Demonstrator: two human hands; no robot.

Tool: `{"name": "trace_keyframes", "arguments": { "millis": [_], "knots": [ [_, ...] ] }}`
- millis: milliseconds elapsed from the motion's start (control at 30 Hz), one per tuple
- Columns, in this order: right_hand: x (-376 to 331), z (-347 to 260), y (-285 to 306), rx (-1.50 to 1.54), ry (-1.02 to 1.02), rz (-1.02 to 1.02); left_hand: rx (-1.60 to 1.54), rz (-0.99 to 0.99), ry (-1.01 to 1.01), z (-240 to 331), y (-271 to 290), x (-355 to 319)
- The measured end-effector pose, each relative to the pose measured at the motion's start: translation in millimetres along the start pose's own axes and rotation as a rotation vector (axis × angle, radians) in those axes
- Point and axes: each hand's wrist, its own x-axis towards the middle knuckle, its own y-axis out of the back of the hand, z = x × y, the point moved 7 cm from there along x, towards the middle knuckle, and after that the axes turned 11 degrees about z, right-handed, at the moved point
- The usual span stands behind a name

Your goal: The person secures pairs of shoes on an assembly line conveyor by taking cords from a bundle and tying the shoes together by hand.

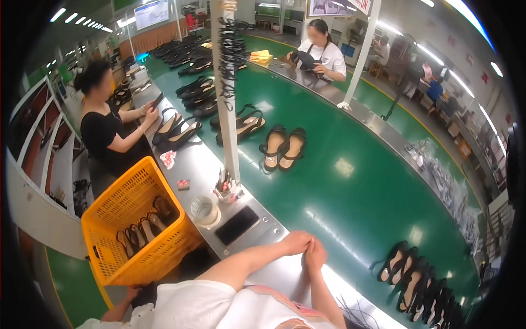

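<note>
My left hand (296,243) and my right hand (315,255) meet fingertip to fingertip over the metal edge (276,268) of the green conveyor belt (339,208). Both are closed, with the fingers pressed together. Anything between them is hidden or too small to make out. Left of my left hand a dark phone (237,225) lies on the metal edge, beside a roll of tape (205,211). Thin black straps (359,315) lie near my right forearm. A pair of black slingback shoes (282,149) stands on the belt ahead of me.
A yellow crate (137,219) with several shoes stands at left. More black shoes cover the belt's far end and lower right (413,279). A white post (227,98) carries hanging black straps (230,60). One co-worker (101,120) stands left; another (329,57) handles a dark shoe across.
</note>
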Motion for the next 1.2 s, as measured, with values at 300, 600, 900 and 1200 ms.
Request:
{"name": "trace_keyframes", "arguments": {
  "millis": [300, 600, 900, 1200],
  "knots": [
    [-5, 9, -3, -0.040, -0.005, 0.040, 0.067, -0.049, -0.008, -5, -1, -8],
    [0, 26, 12, -0.038, -0.045, 0.022, 0.093, -0.012, -0.049, 23, -4, 9],
    [-3, 16, -2, 0.008, -0.006, 0.009, 0.118, 0.024, -0.048, 13, 9, 3],
    [-12, 25, 15, 0.057, 0.118, 0.085, 0.129, -0.038, -0.072, 30, -1, 7]
  ]
}}
